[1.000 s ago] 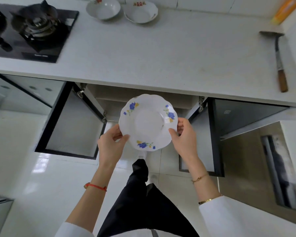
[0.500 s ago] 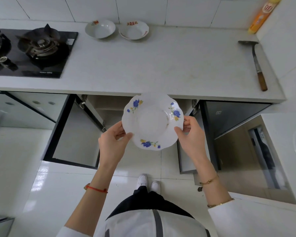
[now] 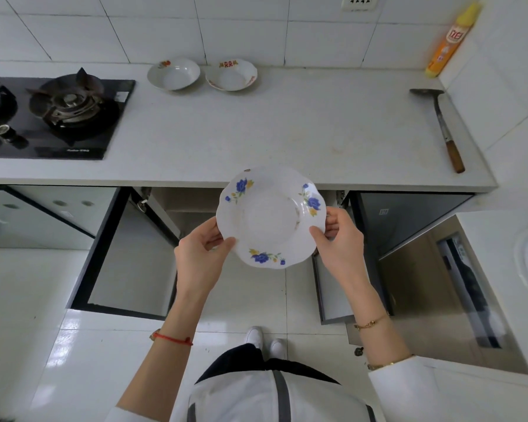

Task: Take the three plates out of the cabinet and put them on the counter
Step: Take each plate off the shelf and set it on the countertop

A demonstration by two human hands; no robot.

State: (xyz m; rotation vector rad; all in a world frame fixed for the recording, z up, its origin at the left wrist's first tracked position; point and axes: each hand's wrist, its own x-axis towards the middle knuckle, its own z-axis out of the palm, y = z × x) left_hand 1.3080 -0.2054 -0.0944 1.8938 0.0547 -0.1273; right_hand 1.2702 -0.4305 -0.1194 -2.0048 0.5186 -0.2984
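A white scalloped plate with blue flowers (image 3: 270, 217) is held level in both hands, just in front of the counter's front edge. My left hand (image 3: 200, 254) grips its left rim and my right hand (image 3: 337, 239) grips its right rim. Two other plates stand side by side at the back of the white counter (image 3: 287, 126): a round plate with a small flower (image 3: 173, 74) and a scalloped plate with red marks (image 3: 231, 75). Below the counter the cabinet (image 3: 192, 205) stands with both doors swung open; its inside is mostly hidden.
A black gas hob (image 3: 52, 117) takes the counter's left end. A cleaver with a wooden handle (image 3: 439, 126) lies at the right end, and a yellow bottle (image 3: 451, 41) stands in the back right corner. The open left door (image 3: 125, 257) and right door (image 3: 333, 287) flank my legs.
The plate has risen from in front of the open cabinet up to the counter's front edge, still held in both hands. The view has lifted, showing more of the wall.
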